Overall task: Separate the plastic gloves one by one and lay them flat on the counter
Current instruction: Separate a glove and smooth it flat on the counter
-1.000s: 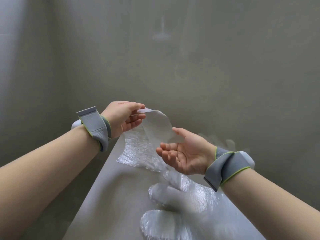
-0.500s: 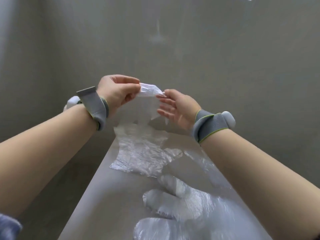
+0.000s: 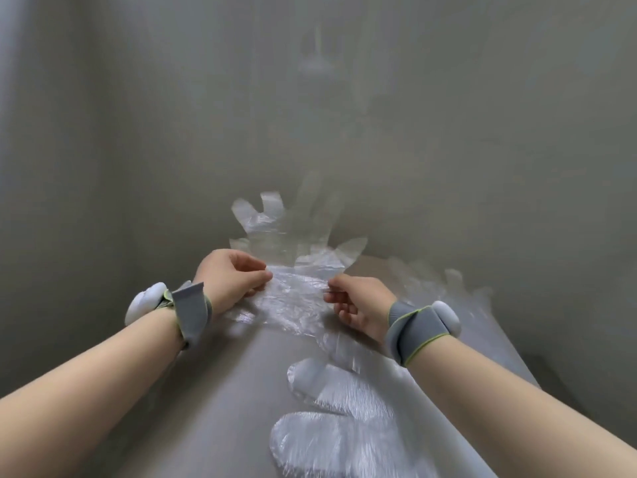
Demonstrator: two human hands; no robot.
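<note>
A clear plastic glove [image 3: 275, 232] is stretched between my hands, its fingers pointing away from me toward the wall. My left hand [image 3: 231, 281] pinches its cuff edge on the left, and my right hand [image 3: 358, 305] pinches the cuff edge on the right. Under the cuff lies a crinkled clear glove [image 3: 293, 315] flat on the grey counter [image 3: 220, 408]. Another glove [image 3: 331, 422] lies flat nearer to me, fingers pointing left. More clear plastic [image 3: 448, 288] lies by the wall at the right, its shape hard to make out.
The narrow counter runs away from me and ends at a grey wall [image 3: 344, 115]. Its left edge drops off beside my left forearm, and its right edge falls away behind my right forearm. Both wrists wear grey bands with white sensors.
Both hands have dropped from chest height toward the counter and moved apart. The glove that hung bunched between them now spreads out forward, fingers toward the wall.
</note>
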